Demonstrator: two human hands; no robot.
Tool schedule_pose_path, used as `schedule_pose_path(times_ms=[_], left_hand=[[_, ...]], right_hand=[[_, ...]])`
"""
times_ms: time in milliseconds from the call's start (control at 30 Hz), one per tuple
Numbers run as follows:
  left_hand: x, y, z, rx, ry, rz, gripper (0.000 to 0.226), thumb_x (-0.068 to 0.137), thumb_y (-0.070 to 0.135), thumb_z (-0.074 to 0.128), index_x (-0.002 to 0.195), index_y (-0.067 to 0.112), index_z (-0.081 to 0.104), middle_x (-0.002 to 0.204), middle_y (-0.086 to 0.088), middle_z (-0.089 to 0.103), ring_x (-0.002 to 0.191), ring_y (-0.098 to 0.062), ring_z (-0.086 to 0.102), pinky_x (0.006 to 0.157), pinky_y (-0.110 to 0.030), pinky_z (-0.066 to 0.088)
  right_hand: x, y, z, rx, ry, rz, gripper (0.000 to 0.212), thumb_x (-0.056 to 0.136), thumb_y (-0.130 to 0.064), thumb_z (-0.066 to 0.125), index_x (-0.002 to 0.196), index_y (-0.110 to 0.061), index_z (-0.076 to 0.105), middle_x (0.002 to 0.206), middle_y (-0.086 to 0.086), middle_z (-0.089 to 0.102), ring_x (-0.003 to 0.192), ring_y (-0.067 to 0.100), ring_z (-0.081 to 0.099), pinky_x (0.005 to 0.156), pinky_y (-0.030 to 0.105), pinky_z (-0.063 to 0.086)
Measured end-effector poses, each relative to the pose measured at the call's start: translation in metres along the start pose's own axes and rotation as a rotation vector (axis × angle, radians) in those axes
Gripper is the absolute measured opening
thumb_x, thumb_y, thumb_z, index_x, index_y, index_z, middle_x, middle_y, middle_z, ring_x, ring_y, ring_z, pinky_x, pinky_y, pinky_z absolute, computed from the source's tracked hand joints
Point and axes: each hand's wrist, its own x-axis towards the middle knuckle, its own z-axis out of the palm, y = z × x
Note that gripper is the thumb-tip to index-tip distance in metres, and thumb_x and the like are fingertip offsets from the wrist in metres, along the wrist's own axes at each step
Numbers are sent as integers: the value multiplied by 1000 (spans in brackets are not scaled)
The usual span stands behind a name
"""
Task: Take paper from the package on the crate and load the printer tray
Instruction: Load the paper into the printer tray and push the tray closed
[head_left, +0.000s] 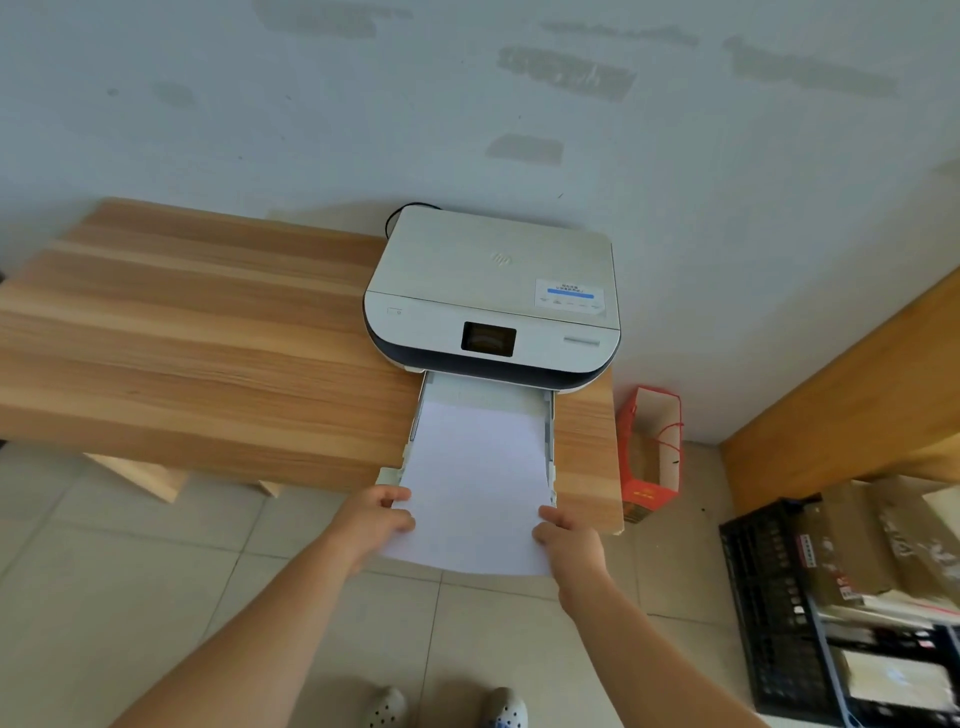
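Note:
A white printer (493, 291) sits at the right end of a low wooden table (197, 332), with its paper tray (548, 421) pulled out toward me. A stack of white paper (475, 478) lies partly in the tray, its near end hanging out past the table edge. My left hand (376, 522) pinches the stack's near left edge. My right hand (569, 543) pinches the near right edge. The black crate (769, 597) stands on the floor at the lower right, and the brown paper package (841, 540) rests on top of it.
A red and white paper bag (652, 452) stands on the floor between the table and a wooden panel (852, 395) on the right. The wall is close behind the printer. Tiled floor (156, 582) lies under me, with my shoes at the bottom edge.

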Motion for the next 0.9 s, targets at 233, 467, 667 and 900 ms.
schedule_pose_path(times_ms=[233, 467, 667, 900], left_hand=[[14, -5, 2, -34, -23, -58, 44, 78, 0, 66, 120, 12, 62, 135, -11, 54, 108, -19, 52, 89, -27, 35], [36, 7, 5, -49, -33, -50, 46, 78, -1, 66, 122, 12, 61, 138, -11, 51, 107, -17, 50, 89, -27, 35], [59, 22, 3, -19, -9, -45, 48, 77, -2, 70, 121, 11, 61, 131, -12, 53, 112, -20, 52, 85, -27, 38], [83, 38, 5, 54, -11, -26, 47, 77, -3, 71, 120, 11, 60, 119, -11, 53, 101, -23, 54, 76, -28, 42]], right_hand=[[7, 4, 1, -14, -2, 25, 37, 85, -3, 58, 119, -19, 65, 113, 3, 64, 103, 25, 62, 95, 38, 50], [25, -8, 4, 42, 2, 35, 36, 86, -3, 57, 116, -22, 64, 108, 4, 67, 99, 26, 65, 93, 41, 53], [56, -25, 7, 7, -32, 65, 36, 87, -3, 60, 118, -22, 65, 109, 7, 67, 96, 28, 67, 91, 44, 56], [75, -38, 14, 13, -12, 80, 36, 88, -1, 59, 115, -24, 63, 107, 5, 64, 94, 29, 66, 86, 41, 57]])
